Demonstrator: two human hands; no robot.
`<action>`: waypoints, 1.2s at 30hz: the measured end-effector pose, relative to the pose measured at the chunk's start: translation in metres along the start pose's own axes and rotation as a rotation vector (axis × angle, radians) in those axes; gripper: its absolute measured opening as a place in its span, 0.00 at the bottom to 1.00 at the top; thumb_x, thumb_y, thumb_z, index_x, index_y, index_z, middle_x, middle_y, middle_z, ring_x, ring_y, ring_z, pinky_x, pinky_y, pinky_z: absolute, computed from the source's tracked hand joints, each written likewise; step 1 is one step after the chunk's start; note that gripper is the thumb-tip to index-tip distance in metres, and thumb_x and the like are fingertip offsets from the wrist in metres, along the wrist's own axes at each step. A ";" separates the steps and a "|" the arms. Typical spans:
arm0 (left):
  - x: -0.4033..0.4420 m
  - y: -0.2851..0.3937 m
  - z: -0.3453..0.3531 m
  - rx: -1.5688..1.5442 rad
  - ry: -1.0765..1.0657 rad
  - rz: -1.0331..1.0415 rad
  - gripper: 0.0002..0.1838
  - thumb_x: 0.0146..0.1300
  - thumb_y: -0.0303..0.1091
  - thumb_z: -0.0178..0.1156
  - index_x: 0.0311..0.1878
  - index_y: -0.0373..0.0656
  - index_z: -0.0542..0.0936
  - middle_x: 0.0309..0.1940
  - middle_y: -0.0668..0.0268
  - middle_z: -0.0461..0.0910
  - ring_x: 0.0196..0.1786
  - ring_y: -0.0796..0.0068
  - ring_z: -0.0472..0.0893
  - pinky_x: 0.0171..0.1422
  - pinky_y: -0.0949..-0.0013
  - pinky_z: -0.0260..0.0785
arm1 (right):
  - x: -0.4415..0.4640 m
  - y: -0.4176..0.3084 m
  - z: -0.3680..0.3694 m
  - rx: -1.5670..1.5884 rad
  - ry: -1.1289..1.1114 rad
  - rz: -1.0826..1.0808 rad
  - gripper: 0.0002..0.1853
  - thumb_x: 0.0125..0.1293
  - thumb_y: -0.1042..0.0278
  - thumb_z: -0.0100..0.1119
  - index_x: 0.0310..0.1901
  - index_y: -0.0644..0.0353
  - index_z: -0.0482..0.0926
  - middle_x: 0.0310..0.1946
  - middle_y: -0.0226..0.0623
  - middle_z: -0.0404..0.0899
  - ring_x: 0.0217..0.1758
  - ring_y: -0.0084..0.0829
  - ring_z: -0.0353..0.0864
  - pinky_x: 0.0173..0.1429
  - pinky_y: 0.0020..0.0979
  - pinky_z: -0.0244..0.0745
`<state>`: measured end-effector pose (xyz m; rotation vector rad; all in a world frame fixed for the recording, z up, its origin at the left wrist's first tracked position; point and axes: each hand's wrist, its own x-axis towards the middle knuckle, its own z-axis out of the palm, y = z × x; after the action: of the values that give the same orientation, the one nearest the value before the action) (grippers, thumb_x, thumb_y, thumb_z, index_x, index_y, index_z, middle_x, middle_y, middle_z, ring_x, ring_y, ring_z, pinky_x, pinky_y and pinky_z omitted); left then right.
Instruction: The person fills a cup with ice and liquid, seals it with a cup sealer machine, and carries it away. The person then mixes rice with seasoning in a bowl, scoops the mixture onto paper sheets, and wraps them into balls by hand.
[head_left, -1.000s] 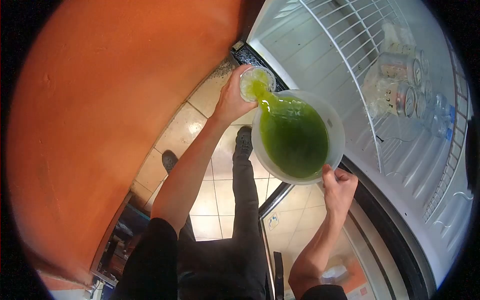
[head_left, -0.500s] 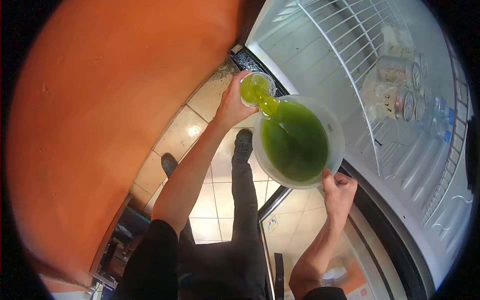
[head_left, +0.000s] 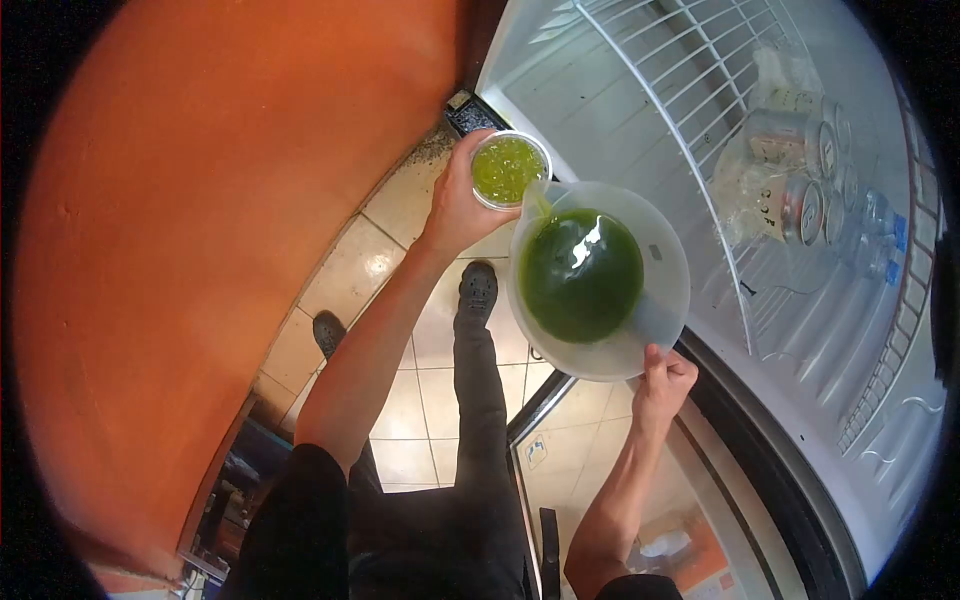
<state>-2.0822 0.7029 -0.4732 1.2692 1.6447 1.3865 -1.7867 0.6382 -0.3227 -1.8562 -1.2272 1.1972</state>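
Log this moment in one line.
left hand: holds cup | right hand: holds pitcher | both contain: green liquid | stream: none visible

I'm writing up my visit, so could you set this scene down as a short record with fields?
Left hand: holds a clear cup with green liquid
Right hand: grips a translucent pitcher opposite its spout
Pitcher contents: darker green liquid
Stream into cup: none visible
On the right: open refrigerator with wire shelf, cans, and blue-capped bottles
On the left: orange wall
Underfoot: tiled floor
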 end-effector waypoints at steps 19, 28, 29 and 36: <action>0.024 0.006 -0.032 0.019 0.138 0.142 0.50 0.42 0.32 0.82 0.66 0.39 0.61 0.59 0.58 0.75 0.62 0.66 0.77 0.66 0.64 0.72 | 0.041 0.012 0.028 0.479 0.395 0.065 0.10 0.66 0.63 0.64 0.34 0.59 0.76 0.28 0.29 0.77 0.18 0.18 0.66 0.19 0.21 0.54; 0.021 0.069 -0.079 0.084 0.074 0.216 0.52 0.40 0.29 0.83 0.68 0.41 0.61 0.60 0.58 0.72 0.64 0.65 0.75 0.69 0.62 0.71 | 0.104 0.034 0.026 0.601 0.490 0.023 0.12 0.70 0.63 0.57 0.43 0.65 0.75 0.29 0.31 0.77 0.21 0.20 0.64 0.33 0.28 0.71; 0.021 0.078 -0.083 0.076 0.067 0.201 0.52 0.40 0.29 0.83 0.68 0.41 0.61 0.60 0.58 0.72 0.64 0.65 0.74 0.70 0.61 0.71 | 0.114 0.043 0.022 0.610 0.477 0.000 0.12 0.70 0.63 0.57 0.44 0.65 0.75 0.29 0.31 0.77 0.21 0.21 0.64 0.34 0.29 0.72; 0.022 0.167 -0.118 0.078 0.016 0.185 0.58 0.38 0.28 0.84 0.71 0.38 0.57 0.61 0.54 0.72 0.64 0.63 0.76 0.69 0.60 0.72 | 0.192 0.082 0.010 0.596 0.500 -0.066 0.11 0.71 0.64 0.58 0.43 0.64 0.78 0.29 0.32 0.76 0.23 0.22 0.67 0.36 0.30 0.75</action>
<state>-2.1507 0.6785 -0.2810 1.4900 1.6402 1.4563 -1.7341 0.7834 -0.4635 -1.5113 -0.5671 0.8582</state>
